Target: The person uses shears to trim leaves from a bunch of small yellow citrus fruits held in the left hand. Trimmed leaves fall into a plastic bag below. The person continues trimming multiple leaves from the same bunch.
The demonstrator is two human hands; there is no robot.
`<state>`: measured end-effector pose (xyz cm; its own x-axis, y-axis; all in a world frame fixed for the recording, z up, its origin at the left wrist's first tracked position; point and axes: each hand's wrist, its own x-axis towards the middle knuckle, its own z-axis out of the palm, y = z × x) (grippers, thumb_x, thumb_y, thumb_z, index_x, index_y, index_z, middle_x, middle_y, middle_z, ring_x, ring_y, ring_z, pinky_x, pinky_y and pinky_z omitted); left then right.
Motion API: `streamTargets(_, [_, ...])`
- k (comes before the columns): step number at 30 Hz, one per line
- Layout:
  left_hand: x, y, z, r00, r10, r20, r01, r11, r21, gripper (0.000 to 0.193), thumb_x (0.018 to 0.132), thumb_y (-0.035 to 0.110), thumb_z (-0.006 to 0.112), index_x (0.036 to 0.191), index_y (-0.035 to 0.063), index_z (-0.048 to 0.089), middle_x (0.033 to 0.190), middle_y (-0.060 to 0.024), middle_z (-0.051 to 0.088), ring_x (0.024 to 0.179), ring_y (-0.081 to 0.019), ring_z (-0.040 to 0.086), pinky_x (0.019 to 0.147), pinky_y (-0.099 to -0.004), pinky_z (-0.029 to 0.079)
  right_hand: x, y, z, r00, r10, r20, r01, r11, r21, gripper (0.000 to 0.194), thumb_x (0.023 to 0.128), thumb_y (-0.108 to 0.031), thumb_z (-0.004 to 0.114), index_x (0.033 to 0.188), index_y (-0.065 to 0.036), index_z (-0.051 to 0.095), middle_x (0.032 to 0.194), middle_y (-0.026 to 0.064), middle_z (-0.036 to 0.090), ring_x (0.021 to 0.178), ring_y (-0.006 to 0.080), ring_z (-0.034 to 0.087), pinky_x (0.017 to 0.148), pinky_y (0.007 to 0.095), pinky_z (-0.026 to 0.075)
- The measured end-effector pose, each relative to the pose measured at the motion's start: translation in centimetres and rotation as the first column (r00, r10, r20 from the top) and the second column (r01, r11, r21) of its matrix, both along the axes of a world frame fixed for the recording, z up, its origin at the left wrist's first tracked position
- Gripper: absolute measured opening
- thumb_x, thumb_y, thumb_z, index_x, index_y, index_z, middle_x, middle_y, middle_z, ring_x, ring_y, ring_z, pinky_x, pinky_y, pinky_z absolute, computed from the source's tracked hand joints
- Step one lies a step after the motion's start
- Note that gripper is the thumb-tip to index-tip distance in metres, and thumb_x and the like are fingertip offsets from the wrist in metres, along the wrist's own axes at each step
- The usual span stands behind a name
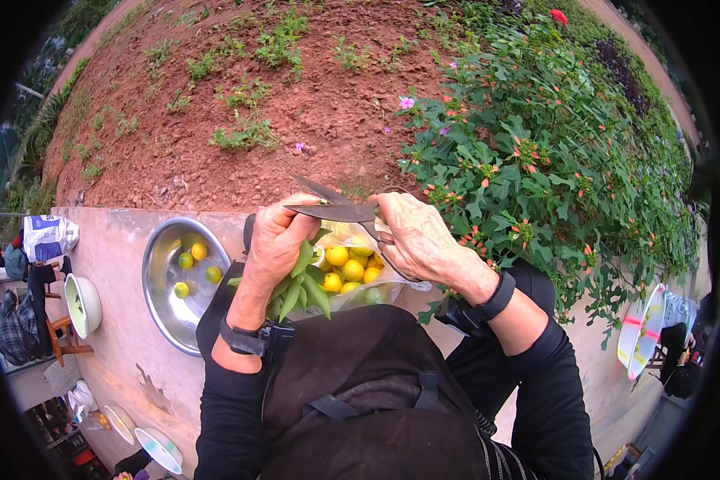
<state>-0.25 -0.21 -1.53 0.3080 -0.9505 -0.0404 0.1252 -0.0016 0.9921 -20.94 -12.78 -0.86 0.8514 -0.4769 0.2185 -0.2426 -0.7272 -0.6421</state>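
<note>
My left hand grips a leafy stem, its green leaves hanging down below the fingers. In my right hand are the handles of dark metal scissors. Their blades are spread and reach left to the fingertips of my left hand. Beneath both hands a clear plastic bag holds several yellow citrus fruits. What lies between the left fingertips is too small to tell.
A steel basin with several yellow-green fruits stands to the left. Red soil lies ahead, a flowering bush at right. Seated people and a white-green basin are far left; a striped basin is far right.
</note>
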Motion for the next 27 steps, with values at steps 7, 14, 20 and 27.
streamTargets(7, [0.09, 0.21, -0.28, 0.997, -0.017, 0.076, 0.018, 1.000, -0.002, 0.016, 0.095, 0.008, 0.062, 0.107, -0.0017, 0.066, 0.074, 0.0037, 0.057, 0.067, -0.0040, 0.047, 0.059, -0.0211, 0.040, -0.03, 0.15, 0.24, 0.999, 0.004, -0.047, -0.003, 1.000, 0.020, 0.033, 0.078, -0.014, 0.061, 0.104, 0.004, 0.051, 0.086, 0.0238, 0.059, 0.083, 0.0406, 0.059, 0.071, 0.0492, 0.048])
streamTargets(14, [0.12, 0.19, -0.26, 0.988, -0.007, 0.152, 0.005, 1.000, 0.014, 0.016, 0.094, 0.006, 0.062, 0.107, -0.0014, 0.067, 0.076, 0.0033, 0.059, 0.068, -0.0033, 0.048, 0.061, -0.0214, 0.042, -0.04, 0.18, 0.11, 0.999, -0.004, -0.035, 0.004, 1.000, -0.014, 0.031, 0.076, -0.012, 0.060, 0.101, 0.004, 0.050, 0.082, 0.0234, 0.058, 0.079, 0.0404, 0.058, 0.068, 0.0494, 0.048])
streamTargets(20, [-0.35, 0.15, -0.08, 0.976, 0.015, 0.218, -0.013, 1.000, -0.008, 0.016, 0.094, 0.006, 0.062, 0.107, -0.0013, 0.067, 0.074, 0.0034, 0.058, 0.067, -0.0032, 0.048, 0.060, -0.0213, 0.042, 0.03, 0.31, -0.16, 0.999, -0.017, -0.047, 0.015, 0.998, -0.054, 0.034, 0.076, -0.011, 0.060, 0.104, 0.006, 0.050, 0.084, 0.0237, 0.058, 0.081, 0.0405, 0.058, 0.072, 0.0491, 0.048])
streamTargets(27, [-0.61, 0.01, 0.24, 0.995, -0.021, -0.102, 0.028, 0.997, 0.072, 0.018, 0.095, 0.010, 0.061, 0.108, -0.0020, 0.066, 0.069, 0.0050, 0.051, 0.061, -0.0034, 0.041, 0.055, -0.0206, 0.034, 0.18, 0.43, -0.20, 1.000, 0.007, -0.015, -0.007, 0.999, -0.038, 0.040, 0.076, -0.010, 0.060, 0.111, 0.007, 0.050, 0.089, 0.0225, 0.057, 0.083, 0.0392, 0.057, 0.074, 0.0483, 0.047])
